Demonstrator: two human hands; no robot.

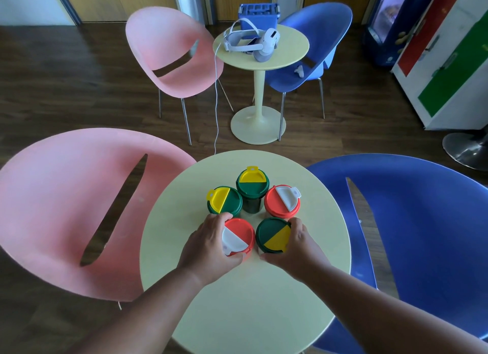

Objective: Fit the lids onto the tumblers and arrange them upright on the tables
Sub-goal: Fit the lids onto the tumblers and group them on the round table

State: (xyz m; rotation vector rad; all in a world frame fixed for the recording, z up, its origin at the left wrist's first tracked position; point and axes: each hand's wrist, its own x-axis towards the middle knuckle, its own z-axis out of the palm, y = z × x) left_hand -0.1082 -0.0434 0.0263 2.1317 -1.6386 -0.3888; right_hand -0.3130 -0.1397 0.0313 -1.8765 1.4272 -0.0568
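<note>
Head view, steep downward, close over near table [245, 314].

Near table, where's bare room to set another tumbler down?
The near table is bare between the forearms and along both side rims. Crowded: five lidded tumblers cluster mid-table, left hand on the red one, right hand on the green one.

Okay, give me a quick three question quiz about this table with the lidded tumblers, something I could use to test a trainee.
1. How many lidded tumblers stand on the near table?
2. True or false: the left hand grips a green-lidded tumbler.
3. What does the right hand hold? A) red tumbler with white flap B) green tumbler with yellow flap C) headset

Key
1. Five.
2. False: it grips the red tumbler.
3. B, the green tumbler.
</note>
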